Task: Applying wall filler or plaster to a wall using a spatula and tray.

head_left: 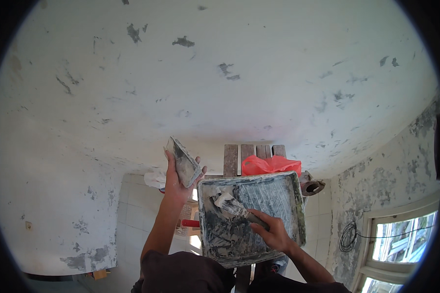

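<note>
My left hand (pixel 176 184) is raised left of centre, its fingers wrapped round a small shallow pan (pixel 185 165). This pan is grey, tilted and smeared with dried plaster. In my right hand (pixel 275 235) is a putty knife (pixel 235 207), gripped by its dark handle, with a lump of white putty on the blade. The blade sits over a large black paint tray (pixel 276 207) with a ribbed slope, streaked all over with white putty. Whether the blade touches the tray's bottom is hard to tell.
Beyond the tray are wooden slats (pixel 231 158) and a red plastic bag (pixel 270 165). A red handle (pixel 190 223) juts out at the tray's left. A patched white wall (pixel 259 73) rises ahead. Coiled cable (pixel 347 237) hangs beside a window (pixel 403 237) at right.
</note>
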A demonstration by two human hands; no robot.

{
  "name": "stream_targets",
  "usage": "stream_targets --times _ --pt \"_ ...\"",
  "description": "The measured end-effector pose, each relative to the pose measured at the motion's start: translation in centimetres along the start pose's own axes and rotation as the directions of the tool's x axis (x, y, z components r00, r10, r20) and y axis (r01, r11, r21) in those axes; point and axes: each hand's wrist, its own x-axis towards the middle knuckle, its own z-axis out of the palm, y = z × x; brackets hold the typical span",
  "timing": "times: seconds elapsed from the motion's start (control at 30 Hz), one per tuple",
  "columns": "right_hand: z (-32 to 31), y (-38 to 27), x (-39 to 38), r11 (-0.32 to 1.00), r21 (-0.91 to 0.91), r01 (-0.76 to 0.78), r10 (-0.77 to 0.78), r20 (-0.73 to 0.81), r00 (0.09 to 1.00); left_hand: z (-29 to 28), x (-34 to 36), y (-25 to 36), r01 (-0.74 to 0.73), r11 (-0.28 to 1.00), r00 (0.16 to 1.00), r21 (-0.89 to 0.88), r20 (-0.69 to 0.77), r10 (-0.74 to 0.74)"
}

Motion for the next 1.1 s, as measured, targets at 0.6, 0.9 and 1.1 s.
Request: stream_targets --times 0.6,0.9,1.1 --pt "-5.8 -8.5 2.2 0.713 -0.466 0.524 -0.636 -0.114 0.763 4.8 -6.8 -2.3 0.497 0.865 0.831 0.075 0.247 -0.499" --pt "-5.6 -2.8 -0.3 0.551 -0.738 0.390 -0.702 -0.156 0.695 4.0 -7.3 -1.3 0.527 0.848 0.831 -0.059 0.245 -0.499" --pt "-5.1 -0.5 -3.3 0.814 -0.531 0.236 -0.430 -0.277 0.859 4.6 -6.3 0.1 0.356 0.933 0.909 -0.053 0.253 -0.332"
